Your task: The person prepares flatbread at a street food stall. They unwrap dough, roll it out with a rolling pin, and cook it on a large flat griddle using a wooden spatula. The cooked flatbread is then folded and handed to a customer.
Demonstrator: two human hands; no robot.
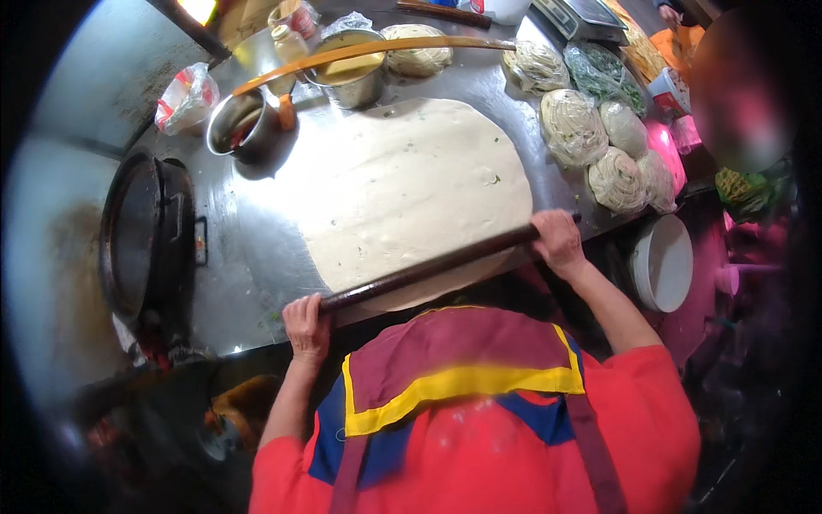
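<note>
Dough: lying as 1 broad sheet on the table, its near edge passing under the pin toward the body.
Left hand: curling round the pin's left end, holding it.
Right hand: gripping the pin near its right end, the tip poking out past the fist.
Pin slant: crossing the sheet's near part, its right end sitting farther from the body.
Pressure: rolling is probably calling for equal weight from both 2 hands; 1 heavier side would be leaving a thin wedge.
Stroke: working outward from the middle and easing off at the rim is likely keeping the sheet even.
Green flecks: dotting the surface; lighter passes there are perhaps sparing it from tearing.
Glare: washing out the sheet's left side, so its border is blending into bright metal.
Apron: crowding the near rim, perhaps covering some; whether dough is overhanging, I cannot tell.
Thickness: not showing from above.
Fingertips: hiding beneath the pin.
Bagged coils: shining through plastic that is blurring their surface.
</note>
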